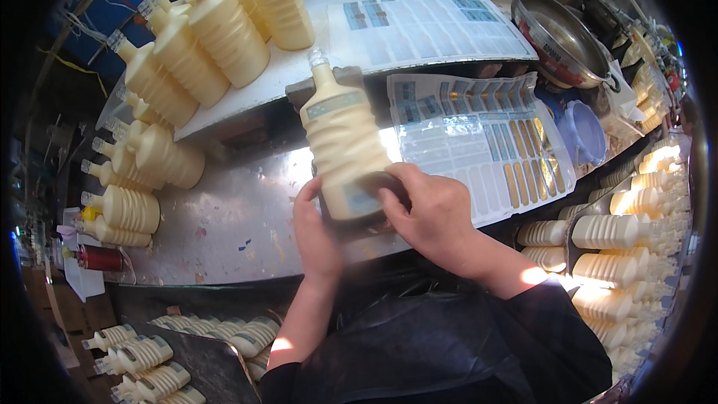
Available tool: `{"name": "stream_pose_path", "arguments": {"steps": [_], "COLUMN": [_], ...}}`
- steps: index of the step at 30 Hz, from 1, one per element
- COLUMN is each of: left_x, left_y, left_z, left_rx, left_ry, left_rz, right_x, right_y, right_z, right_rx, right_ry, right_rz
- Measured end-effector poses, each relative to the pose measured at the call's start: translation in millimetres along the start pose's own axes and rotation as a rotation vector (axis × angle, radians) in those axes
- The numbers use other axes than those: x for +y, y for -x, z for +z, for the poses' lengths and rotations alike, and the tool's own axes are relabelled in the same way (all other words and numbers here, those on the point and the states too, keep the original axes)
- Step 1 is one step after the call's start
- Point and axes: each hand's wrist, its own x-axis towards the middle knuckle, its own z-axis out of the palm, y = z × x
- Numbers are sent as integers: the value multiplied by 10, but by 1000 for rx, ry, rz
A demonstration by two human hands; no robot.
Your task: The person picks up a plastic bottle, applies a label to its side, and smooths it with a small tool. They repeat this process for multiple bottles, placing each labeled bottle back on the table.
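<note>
A cream-coloured plastic bottle with wavy ribs and a clear neck lies in front of me, its neck pointing away. A bluish strip crosses its shoulder, and a blue patch shows near its base. My left hand grips the bottle's lower left side, thumb along its edge. At the lower right, my right hand pinches a dark curved pad against the bottle; its exact kind is unclear. The bottle's neck end lies by a dark notched rest. To the right is a sheet of blue and gold stickers.
Several cream bottles stand on the white shelf at the back left. More bottles lie at the metal worktop's left edge and in racks at right. A metal pan and a blue bucket are at back right.
</note>
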Motion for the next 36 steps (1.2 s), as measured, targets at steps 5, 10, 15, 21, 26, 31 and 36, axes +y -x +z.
{"name": "stream_pose_path", "arguments": {"steps": [5, 10, 15, 21, 26, 31, 36], "left_x": [108, -18, -83, -261, -210, 649, 223], "left_y": [75, 92, 87, 96, 46, -117, -78], "left_z": [137, 172, 148, -35, -109, -58, 9], "left_rx": [-59, -42, -55, -202, -93, -106, -73], "left_ry": [-415, -307, -241, -504, -520, -835, -693], "left_rz": [49, 56, 46, 148, 168, 670, 583], "right_x": [-104, 188, 130, 424, 557, 607, 304], "right_y": [101, 84, 137, 47, -37, -87, -106], "right_z": [94, 24, 38, 88, 105, -77, 29], "right_rx": [-117, -59, -84, -58, -21, -243, -367], "right_ry": [-26, -120, -185, -177, -440, -636, -505], "right_rz": [33, 234, 103, 145, 281, 387, 364]}}
